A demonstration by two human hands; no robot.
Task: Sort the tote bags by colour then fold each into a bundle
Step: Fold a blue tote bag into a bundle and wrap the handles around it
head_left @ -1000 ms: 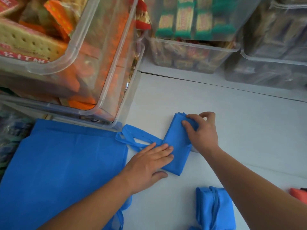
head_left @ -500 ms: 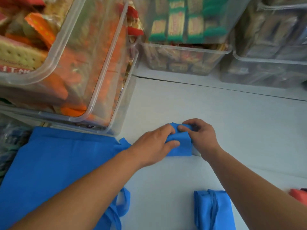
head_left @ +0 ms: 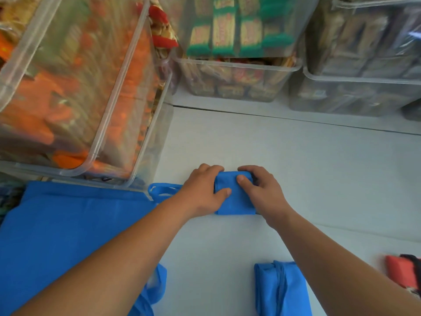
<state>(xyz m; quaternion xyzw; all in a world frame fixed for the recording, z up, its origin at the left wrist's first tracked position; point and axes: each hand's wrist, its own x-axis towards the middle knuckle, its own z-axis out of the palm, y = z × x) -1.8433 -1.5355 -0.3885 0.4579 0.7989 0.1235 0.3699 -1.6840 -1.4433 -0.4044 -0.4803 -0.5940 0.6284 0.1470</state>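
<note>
left hand, right hand pinch blue bundle | flat blue bag beside | bins behind, likely snacks

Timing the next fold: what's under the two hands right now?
A folded blue tote bag on the white table, gripped by left hand and right hand. Its handles trail left; fabric beneath the palms is hidden.

The small blue bundle has both side edges tucked under the left hand and right hand. Left of it, the flat blue tote runs off frame. Below it, a second bundle gets clipped by the bottom edge. Up-left of it, the clear bin is pure blur. Red thing far right, cut off, no clue.
</note>
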